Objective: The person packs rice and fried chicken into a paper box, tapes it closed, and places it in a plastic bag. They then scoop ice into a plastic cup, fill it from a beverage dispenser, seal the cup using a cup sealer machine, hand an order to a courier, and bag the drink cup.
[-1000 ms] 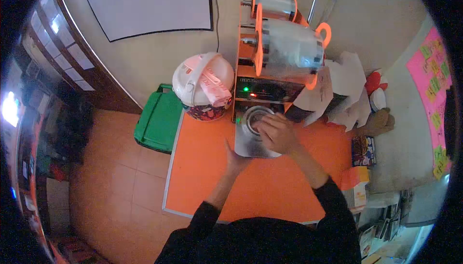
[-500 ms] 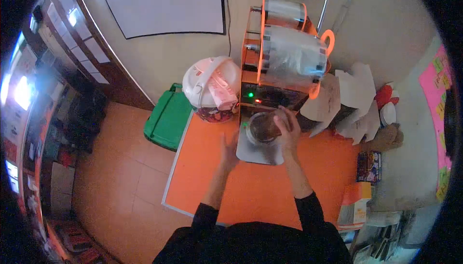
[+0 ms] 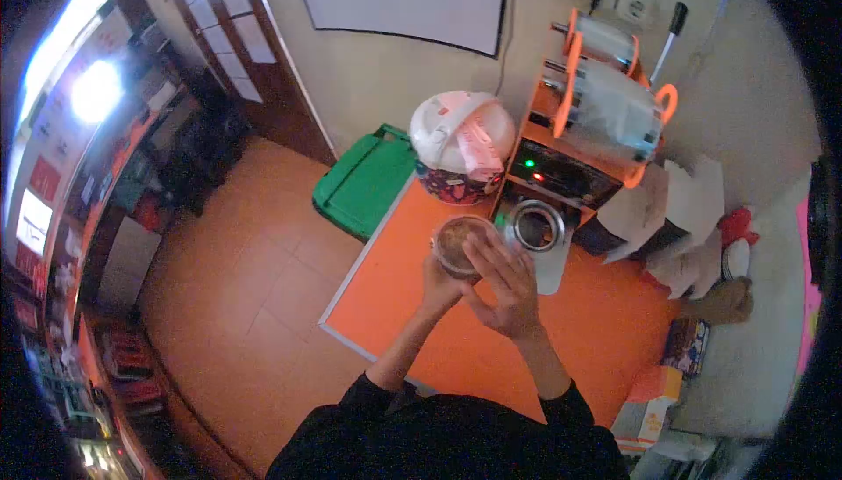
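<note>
A cup (image 3: 458, 239) with brownish contents is off the machine, over the left part of the orange table. My left hand (image 3: 439, 288) is wrapped around its lower side and holds it. With fingers stretched out, my right hand (image 3: 506, 291) lies against the cup's top and right rim. Just beyond is the orange cup sealing machine (image 3: 570, 170), whose round metal cup holder (image 3: 560, 219) is pulled out with no cup in it. A green and a red light glow on its front panel. Whether film covers the cup cannot be made out.
A rice cooker (image 3: 434, 120) with a pink packet (image 3: 478, 151) on top stands left of the machine. A green bin (image 3: 364, 183) is beside the table (image 3: 421, 331). Stacked white paper boxes (image 3: 693, 204) are at the right, with the machine's lever (image 3: 671, 37) above.
The cup has left the machine's holder and moved left into my left hand. My right hand has shifted its fingers over the cup's top. The camera view has turned left.
</note>
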A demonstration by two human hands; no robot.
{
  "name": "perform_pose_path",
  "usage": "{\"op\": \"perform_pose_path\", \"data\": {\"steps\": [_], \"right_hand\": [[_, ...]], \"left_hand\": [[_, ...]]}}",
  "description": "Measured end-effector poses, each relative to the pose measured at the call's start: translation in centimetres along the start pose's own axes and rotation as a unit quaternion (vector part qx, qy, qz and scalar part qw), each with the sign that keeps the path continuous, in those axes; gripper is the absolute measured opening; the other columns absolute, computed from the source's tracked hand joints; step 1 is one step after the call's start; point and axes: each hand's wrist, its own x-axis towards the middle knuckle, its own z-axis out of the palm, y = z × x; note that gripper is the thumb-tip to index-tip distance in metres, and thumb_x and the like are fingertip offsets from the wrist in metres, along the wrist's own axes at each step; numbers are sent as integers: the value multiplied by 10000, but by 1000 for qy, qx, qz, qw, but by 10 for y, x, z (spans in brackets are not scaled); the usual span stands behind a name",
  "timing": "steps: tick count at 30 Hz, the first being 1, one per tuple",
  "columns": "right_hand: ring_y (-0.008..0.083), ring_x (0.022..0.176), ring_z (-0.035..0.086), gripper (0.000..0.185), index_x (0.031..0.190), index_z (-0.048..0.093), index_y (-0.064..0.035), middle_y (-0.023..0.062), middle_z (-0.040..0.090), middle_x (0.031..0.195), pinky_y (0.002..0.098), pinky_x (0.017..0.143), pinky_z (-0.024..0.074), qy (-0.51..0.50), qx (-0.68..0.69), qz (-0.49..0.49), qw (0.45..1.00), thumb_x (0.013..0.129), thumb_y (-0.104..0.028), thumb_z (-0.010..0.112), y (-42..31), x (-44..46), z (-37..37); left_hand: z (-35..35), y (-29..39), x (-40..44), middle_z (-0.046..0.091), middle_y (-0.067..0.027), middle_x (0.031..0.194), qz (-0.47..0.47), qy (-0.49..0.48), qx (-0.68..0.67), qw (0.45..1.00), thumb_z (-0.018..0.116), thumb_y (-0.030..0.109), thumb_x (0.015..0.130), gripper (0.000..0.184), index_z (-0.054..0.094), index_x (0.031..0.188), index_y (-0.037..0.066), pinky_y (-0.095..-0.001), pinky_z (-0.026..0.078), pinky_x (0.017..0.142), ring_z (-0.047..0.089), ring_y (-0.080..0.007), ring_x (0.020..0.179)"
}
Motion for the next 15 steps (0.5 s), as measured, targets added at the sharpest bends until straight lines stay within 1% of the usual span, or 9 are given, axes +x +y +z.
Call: {"op": "perform_pose_path", "data": {"steps": [2, 4, 5, 7, 9, 10, 11, 13, 15], "right_hand": [[335, 1213, 456, 490, 1189, 577, -65, 137, 532, 1272, 441, 1033, 293, 9, 3, 51, 999, 799, -354, 643, -5, -3, -5], [260, 1160, 498, 442, 1173, 576, -69, 105, 588, 1148, 419, 972, 366, 125, 59, 119, 983, 825, -336, 632, 17, -22, 10], [238, 1088, 515, 388, 1140, 586, -76, 94, 584, 1137, 402, 951, 372, 193, 148, 271, 931, 832, -307, 631, 31, -52, 37], [180, 949, 534, 318, 1103, 578, -73, 51, 570, 1045, 334, 821, 418, 232, 327, 547, 735, 862, -279, 607, 49, -107, 76], [139, 800, 524, 283, 1076, 558, -65, 20, 565, 948, 273, 656, 447, 246, 491, 621, 560, 881, -268, 588, 87, -165, 109], [134, 719, 511, 261, 1054, 556, -67, 22, 569, 933, 263, 601, 435, 285, 576, 571, 511, 877, -256, 592, 112, -175, 138], [215, 1013, 525, 390, 1160, 539, -58, 66, 568, 1157, 343, 856, 450, 261, 642, 493, 527, 813, -198, 650, 101, -132, 113], [168, 749, 596, 230, 1035, 565, -47, 67, 626, 921, 280, 630, 503, 255, 663, 522, 472, 870, -208, 582, 129, -112, 113], [156, 752, 609, 234, 1031, 593, -22, 86, 647, 885, 274, 607, 513, 232, 643, 488, 542, 880, -193, 541, 172, -97, 124]], "left_hand": [[-15, -6, -6, 579, -101, 1178, -4, 17, 33, 999, 807, 142, 676, 667, 460, 1236, 38, -370, 478, 927, 568, -212, 1093], [-27, -1, -11, 614, -84, 1119, -6, 83, 185, 979, 826, 158, 655, 663, 484, 1212, 42, -363, 486, 908, 594, -198, 1038], [-35, 2, -16, 614, -84, 1119, -5, 103, 191, 976, 826, 158, 655, 663, 484, 1212, 42, -363, 486, 908, 594, -198, 1038], [-52, 10, -29, 611, -68, 1125, 20, 124, 125, 984, 843, 192, 637, 687, 489, 1208, 53, -365, 483, 904, 596, -210, 1023], [-77, 16, -42, 604, -66, 1139, 5, 143, 188, 972, 849, 204, 632, 710, 478, 1218, 54, -369, 476, 913, 591, -216, 1033], [-93, 22, -48, 597, -63, 1153, -13, 142, 244, 959, 854, 216, 626, 734, 467, 1229, 55, -372, 470, 923, 586, -222, 1043], [-105, 26, -55, 592, -69, 1164, -1, 179, 197, 964, 853, 224, 629, 732, 471, 1230, 58, -371, 462, 935, 579, -220, 1058], [-137, 44, -76, 590, -79, 1171, 44, 242, 186, 951, 853, 251, 628, 725, 486, 1223, 58, -372, 445, 957, 565, -213, 1083], [-176, 79, -92, 593, -88, 1165, 51, 280, 134, 949, 855, 295, 619, 728, 507, 1210, 53, -376, 432, 973, 558, -212, 1095]]}}
